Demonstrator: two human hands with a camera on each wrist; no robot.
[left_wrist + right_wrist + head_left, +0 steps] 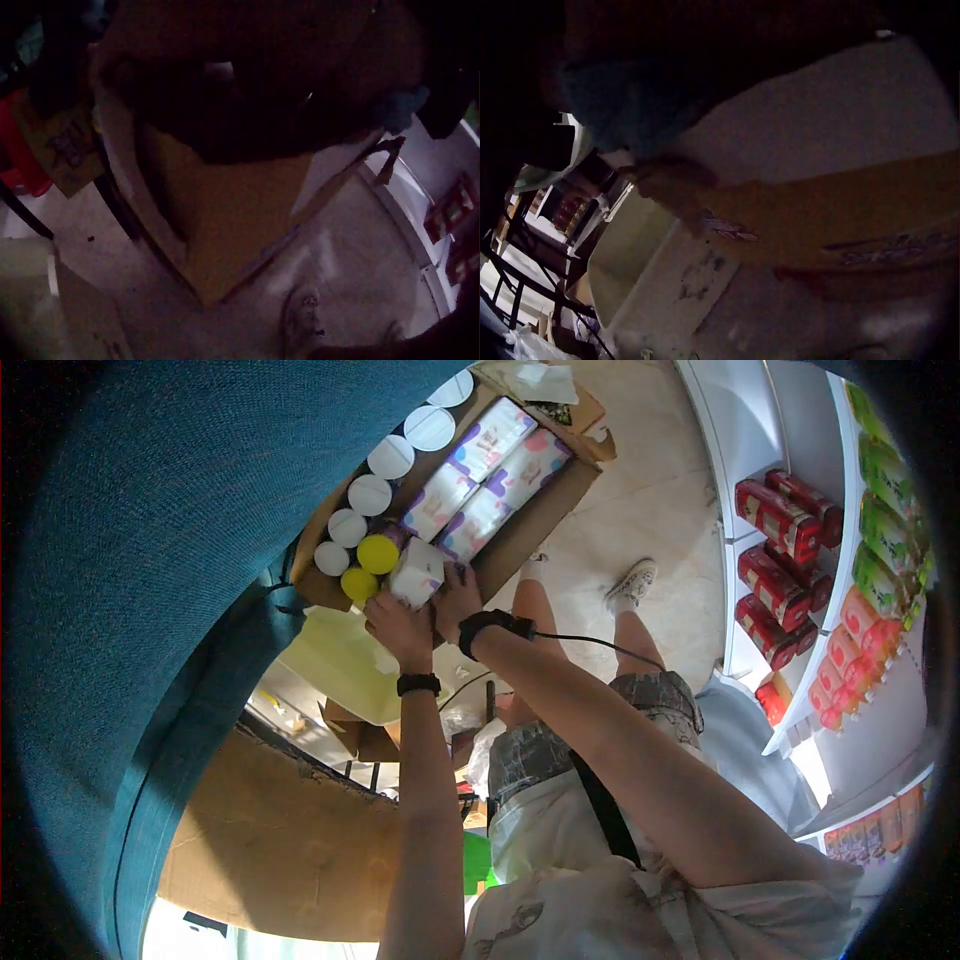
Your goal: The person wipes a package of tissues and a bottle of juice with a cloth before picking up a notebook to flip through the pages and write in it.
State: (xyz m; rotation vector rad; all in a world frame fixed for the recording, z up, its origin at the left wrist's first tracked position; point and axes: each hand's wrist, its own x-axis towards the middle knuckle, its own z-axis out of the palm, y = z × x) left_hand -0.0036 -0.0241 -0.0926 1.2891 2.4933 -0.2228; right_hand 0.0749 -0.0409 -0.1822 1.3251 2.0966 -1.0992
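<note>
In the head view, a white tissue pack sits tilted at the near end of a cardboard box, between both hands. My left hand grips its near-left side, close to a yellow lid. On the other side my right hand holds the pack by its right edge, beside the box wall. Several wrapped packs lie in rows beyond it, with white-lidded cans along the left. Both wrist views are very dark; the box shows from outside in the left one, and the fingers are not discernible.
Shelves on the right carry red packages and green bags. A pale yellow bin stands below the box. Blue fabric fills the left side, a cardboard sheet the lower left. Tiled floor lies between box and shelves.
</note>
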